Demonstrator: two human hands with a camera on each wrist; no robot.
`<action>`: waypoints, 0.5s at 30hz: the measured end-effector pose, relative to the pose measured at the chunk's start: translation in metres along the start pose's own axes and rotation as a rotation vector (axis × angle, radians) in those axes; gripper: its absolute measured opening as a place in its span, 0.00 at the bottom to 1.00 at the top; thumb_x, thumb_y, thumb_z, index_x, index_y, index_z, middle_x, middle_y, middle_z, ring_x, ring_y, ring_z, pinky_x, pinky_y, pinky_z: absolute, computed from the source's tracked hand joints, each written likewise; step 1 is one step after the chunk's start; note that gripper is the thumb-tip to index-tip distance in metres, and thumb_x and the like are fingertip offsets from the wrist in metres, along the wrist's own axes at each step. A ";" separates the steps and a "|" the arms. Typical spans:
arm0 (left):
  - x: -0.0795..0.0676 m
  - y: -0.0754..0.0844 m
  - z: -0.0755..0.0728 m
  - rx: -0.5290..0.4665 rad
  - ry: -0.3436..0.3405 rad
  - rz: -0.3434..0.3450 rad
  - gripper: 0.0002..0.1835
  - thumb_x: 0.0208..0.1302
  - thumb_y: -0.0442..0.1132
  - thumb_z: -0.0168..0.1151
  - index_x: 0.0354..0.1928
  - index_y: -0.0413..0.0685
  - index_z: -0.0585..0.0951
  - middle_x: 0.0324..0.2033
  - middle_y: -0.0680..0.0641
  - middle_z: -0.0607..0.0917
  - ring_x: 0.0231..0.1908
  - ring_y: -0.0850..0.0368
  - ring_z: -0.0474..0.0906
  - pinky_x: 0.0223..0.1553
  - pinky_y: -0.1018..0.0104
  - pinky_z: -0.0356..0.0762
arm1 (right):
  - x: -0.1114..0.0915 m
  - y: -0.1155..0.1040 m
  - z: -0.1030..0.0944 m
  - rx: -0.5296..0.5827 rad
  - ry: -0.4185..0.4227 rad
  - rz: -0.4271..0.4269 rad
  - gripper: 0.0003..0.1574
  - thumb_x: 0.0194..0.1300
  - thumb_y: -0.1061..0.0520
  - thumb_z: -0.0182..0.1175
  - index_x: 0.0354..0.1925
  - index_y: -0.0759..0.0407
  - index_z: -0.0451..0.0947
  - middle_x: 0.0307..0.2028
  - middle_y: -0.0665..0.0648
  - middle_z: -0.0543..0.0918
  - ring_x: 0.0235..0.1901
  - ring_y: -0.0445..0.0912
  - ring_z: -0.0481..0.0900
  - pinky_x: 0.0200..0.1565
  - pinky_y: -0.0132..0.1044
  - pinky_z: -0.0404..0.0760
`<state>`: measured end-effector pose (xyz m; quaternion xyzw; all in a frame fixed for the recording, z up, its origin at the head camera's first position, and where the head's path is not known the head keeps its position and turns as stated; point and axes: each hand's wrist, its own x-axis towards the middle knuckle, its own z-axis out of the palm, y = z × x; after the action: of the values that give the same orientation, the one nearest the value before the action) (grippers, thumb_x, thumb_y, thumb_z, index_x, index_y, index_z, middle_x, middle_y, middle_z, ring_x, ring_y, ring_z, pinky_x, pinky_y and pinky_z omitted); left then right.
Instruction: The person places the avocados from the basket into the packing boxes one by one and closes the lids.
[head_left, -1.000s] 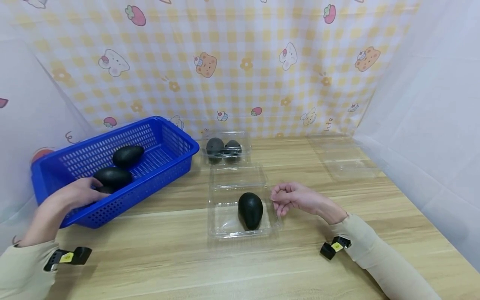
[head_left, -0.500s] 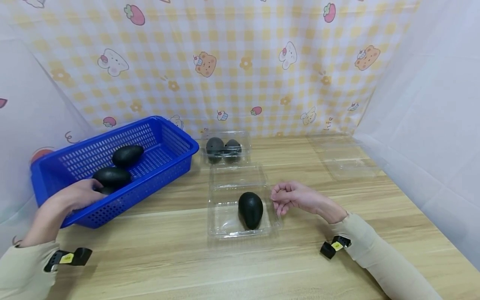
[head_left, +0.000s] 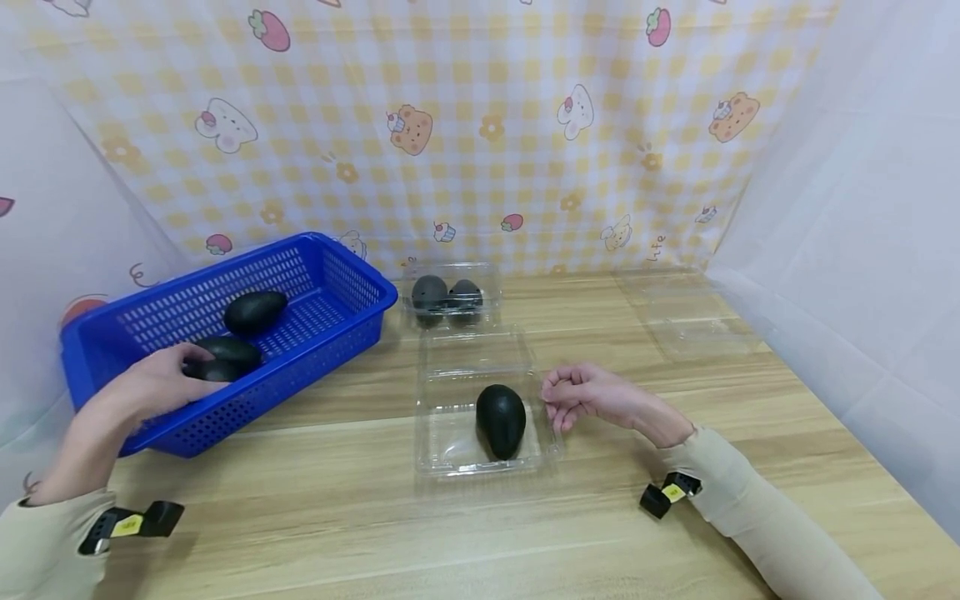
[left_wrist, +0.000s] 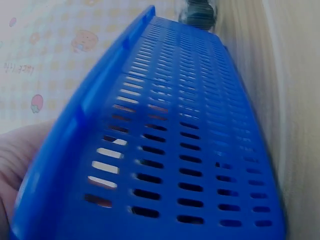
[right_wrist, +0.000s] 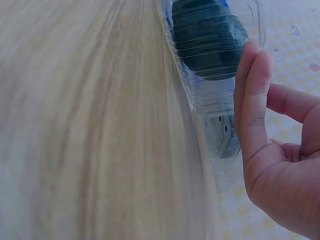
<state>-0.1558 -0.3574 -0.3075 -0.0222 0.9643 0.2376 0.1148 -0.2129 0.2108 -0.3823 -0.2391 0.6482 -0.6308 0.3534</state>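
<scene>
Your left hand (head_left: 161, 381), fingers partly hidden, grips dark-green oval avocado (head_left: 210, 371) in blue plastic basket (head_left: 348, 331). Right hand (head_left: 596, 396) at clear plastic box (head_left: 450, 429); pinch unclear.

Your bare left hand (head_left: 165, 382) covers part of the dark green, oval avocado (head_left: 213, 370) it grips. In the left wrist view, the blue perforated plastic basket (left_wrist: 170, 150) hides your fingers (the yellow-and-white printed cloth (left_wrist: 60, 65) is blurred). The right wrist view's edge crops your bare right hand (right_wrist: 275, 167).
</scene>
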 end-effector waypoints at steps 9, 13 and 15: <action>-0.009 0.019 -0.009 -0.031 0.071 0.007 0.49 0.65 0.61 0.66 0.66 0.24 0.59 0.59 0.15 0.60 0.53 0.21 0.63 0.44 0.35 0.74 | 0.000 0.000 0.000 -0.008 0.001 0.000 0.07 0.76 0.65 0.50 0.44 0.71 0.70 0.33 0.59 0.81 0.29 0.43 0.83 0.35 0.33 0.85; -0.013 0.029 -0.010 -0.029 0.119 0.021 0.51 0.61 0.63 0.68 0.68 0.27 0.60 0.61 0.17 0.61 0.53 0.22 0.64 0.42 0.38 0.74 | 0.000 -0.001 0.000 -0.007 0.000 -0.003 0.07 0.77 0.65 0.49 0.44 0.72 0.70 0.33 0.59 0.81 0.29 0.43 0.83 0.35 0.33 0.85; -0.015 0.034 -0.011 -0.022 0.141 0.033 0.52 0.61 0.63 0.69 0.68 0.28 0.60 0.61 0.17 0.61 0.54 0.22 0.63 0.43 0.36 0.73 | 0.000 -0.001 0.001 -0.007 0.002 -0.003 0.07 0.77 0.65 0.49 0.44 0.71 0.70 0.33 0.59 0.81 0.29 0.43 0.83 0.35 0.33 0.85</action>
<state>-0.1472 -0.3329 -0.2795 -0.0243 0.9676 0.2479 0.0421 -0.2122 0.2104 -0.3814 -0.2406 0.6504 -0.6293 0.3509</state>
